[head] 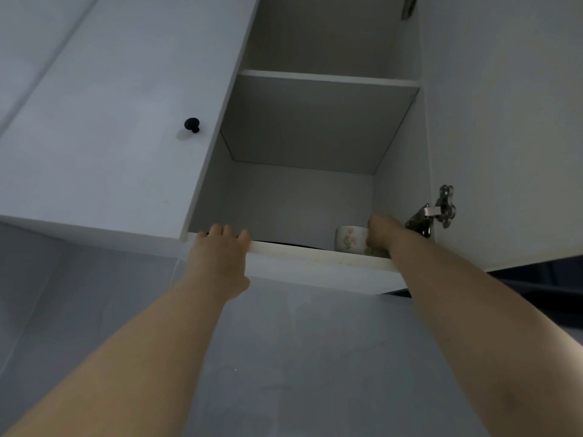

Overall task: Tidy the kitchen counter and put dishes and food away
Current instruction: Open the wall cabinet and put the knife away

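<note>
Wall cabinet (299,200) stands open; its bottom shelf (315,253) holds one floral cup (348,239) at the right end; left hand (220,250) hooks curled fingers over that shelf's front edge; right hand (383,231) grips the cup, inside the cabinet.

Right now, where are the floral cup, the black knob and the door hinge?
floral cup (348,240): head view, its painted side.
black knob (191,123): head view, its round head.
door hinge (430,212): head view, its metal arm.
</note>
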A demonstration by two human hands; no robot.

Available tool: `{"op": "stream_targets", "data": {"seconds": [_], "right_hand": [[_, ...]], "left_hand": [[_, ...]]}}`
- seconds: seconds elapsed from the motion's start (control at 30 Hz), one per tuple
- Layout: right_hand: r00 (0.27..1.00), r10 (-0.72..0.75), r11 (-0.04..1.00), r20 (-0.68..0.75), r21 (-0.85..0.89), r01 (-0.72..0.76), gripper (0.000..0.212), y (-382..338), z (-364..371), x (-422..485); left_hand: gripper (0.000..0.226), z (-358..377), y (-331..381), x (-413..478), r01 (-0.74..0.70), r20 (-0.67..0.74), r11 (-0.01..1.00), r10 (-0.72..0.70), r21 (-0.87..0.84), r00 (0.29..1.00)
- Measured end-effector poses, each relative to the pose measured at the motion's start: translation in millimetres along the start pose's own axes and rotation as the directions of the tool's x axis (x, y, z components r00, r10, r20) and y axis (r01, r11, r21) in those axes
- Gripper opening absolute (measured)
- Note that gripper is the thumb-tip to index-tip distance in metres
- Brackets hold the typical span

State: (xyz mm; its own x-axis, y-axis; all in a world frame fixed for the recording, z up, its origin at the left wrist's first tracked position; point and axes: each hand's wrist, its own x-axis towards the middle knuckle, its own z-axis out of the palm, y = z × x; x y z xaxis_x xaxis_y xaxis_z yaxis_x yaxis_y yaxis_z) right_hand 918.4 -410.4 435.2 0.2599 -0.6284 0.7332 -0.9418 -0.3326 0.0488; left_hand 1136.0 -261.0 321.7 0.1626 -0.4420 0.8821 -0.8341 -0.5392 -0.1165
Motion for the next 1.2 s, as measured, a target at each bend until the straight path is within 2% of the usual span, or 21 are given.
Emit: {"op": "stream_targets", "data": {"seconds": [0.27, 0.43, 0.57, 0.67, 0.83, 0.93, 1.0, 1.1, 1.2], "right_hand": [[0.999, -0.048, 0.988, 0.017, -0.143, 0.050, 0.027, -4, 1, 2], [0.991, -0.113, 0.976, -0.066, -0.196, 0.098, 0.031, -16, 5, -2], [0.987, -0.155, 0.980, -0.052, -0.133, 0.147, 0.009, -15, 5, -5], [0.984, -0.148, 0.987, -0.098, -0.070, 0.142, 0.017, -15, 5, -4], [0.993, -0.076, 0.995, -0.090, -0.064, 0.070, 0.027, -14, 5, -3], [0.998, -0.043, 0.997, -0.050, -0.063, 0.039, 0.027, -10, 5, -3], [1.000, -0.019, 0.996, 0.006, -0.082, 0.020, 0.027, -9, 3, -6], [0.996, -0.006, 0.992, 0.089, -0.128, 0.017, 0.030, -11, 0, -10], [0.988, 0.021, 0.993, 0.153, -0.120, -0.003, 0.032, -12, -1, -9]], "left_hand": [[0.053, -3, 9, 2, 0.054, -0.005, 0.994, -0.054, 0.100, 0.999], [0.050, -8, 1, 0, -0.016, -0.027, 0.990, 0.019, 0.138, 0.999], [0.035, -17, 5, -5, -0.065, -0.051, 0.983, 0.074, 0.169, 0.996], [0.031, -24, 17, -10, -0.127, -0.117, 0.988, 0.137, 0.088, 0.984], [0.032, -34, 30, -13, -0.188, -0.199, 0.976, 0.163, -0.110, 0.966], [0.038, -36, 24, -10, -0.288, -0.261, 0.895, 0.205, -0.340, 0.943], [0.046, -38, 15, -7, -0.314, -0.257, 0.852, 0.221, -0.418, 0.941], [0.049, -35, -7, -1, -0.202, -0.155, 0.915, 0.156, -0.349, 0.975], [0.033, -29, -23, 1, -0.036, -0.021, 0.954, 0.031, -0.298, 0.999]]}}
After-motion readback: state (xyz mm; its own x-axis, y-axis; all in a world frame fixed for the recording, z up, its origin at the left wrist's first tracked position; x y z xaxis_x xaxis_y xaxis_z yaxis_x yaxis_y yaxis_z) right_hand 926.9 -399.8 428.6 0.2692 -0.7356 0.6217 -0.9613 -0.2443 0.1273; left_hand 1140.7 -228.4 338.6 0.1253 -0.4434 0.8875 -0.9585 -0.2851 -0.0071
